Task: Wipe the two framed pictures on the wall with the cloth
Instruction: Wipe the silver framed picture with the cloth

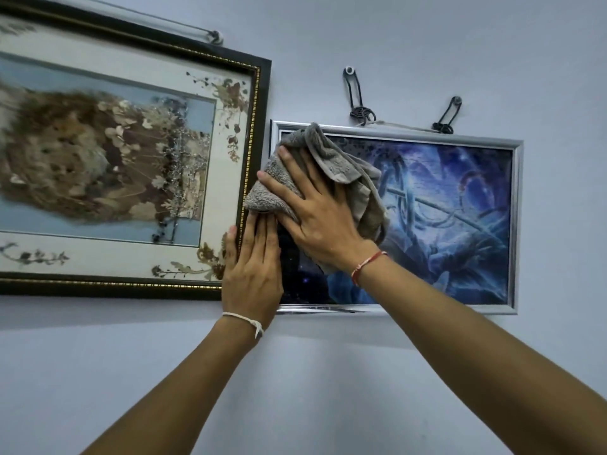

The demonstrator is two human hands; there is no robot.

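Observation:
Two framed pictures hang side by side on a pale wall. The large dark-framed picture [259, 126] of dried flowers fills the left. The smaller silver-framed blue picture [460, 211] hangs to its right. A grey cloth [331, 159] lies bunched over the blue picture's left part, reaching its top left corner. My right hand [315, 215] presses flat on the cloth, fingers spread. My left hand [253, 267] rests flat, fingers together, over the blue picture's lower left corner, with its thumb against the dark frame's edge. It holds nothing.
Two dark cords [358, 100] on wall hooks and a light string carry the blue picture. A white tube [147, 18] runs along the wall above the dark frame. Bare wall lies below and right of the pictures.

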